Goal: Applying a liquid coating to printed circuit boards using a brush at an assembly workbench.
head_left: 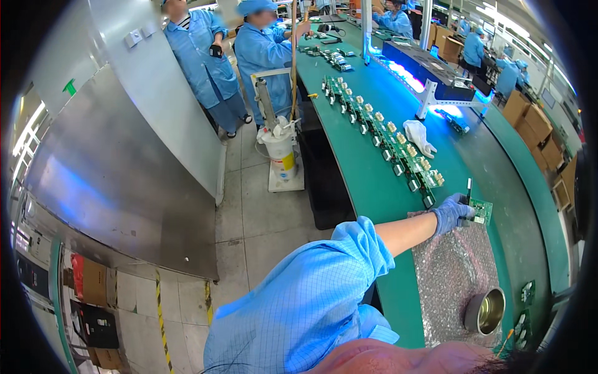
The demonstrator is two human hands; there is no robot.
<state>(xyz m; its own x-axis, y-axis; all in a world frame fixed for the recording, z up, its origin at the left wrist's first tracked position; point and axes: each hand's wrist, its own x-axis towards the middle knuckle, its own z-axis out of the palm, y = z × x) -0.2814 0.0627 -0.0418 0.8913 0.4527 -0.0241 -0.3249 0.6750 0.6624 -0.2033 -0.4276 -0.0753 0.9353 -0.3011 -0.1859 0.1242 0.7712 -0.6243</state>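
Note:
My left hand [451,214], in a blue-grey glove, reaches across the green bench with its fingers closed on a small green circuit board [481,210]. A dark upright piece with a pale tip [469,189] stands at the board's near side, beside my fingers; I cannot make out what it is. Below the hand lies a sheet of bubble wrap [458,274]. A round metal cup [484,311] rests on its lower part, with an orange-handled tool [506,340] beside it. My right hand is not in view.
A long row of circuit boards [383,134] runs along the bench [349,162], with a white glove [419,137] beside it. A conveyor with a blue-lit machine [430,68] borders the far side. More boards [528,293] lie lower right. Two people in blue stand beyond a white bucket [280,156].

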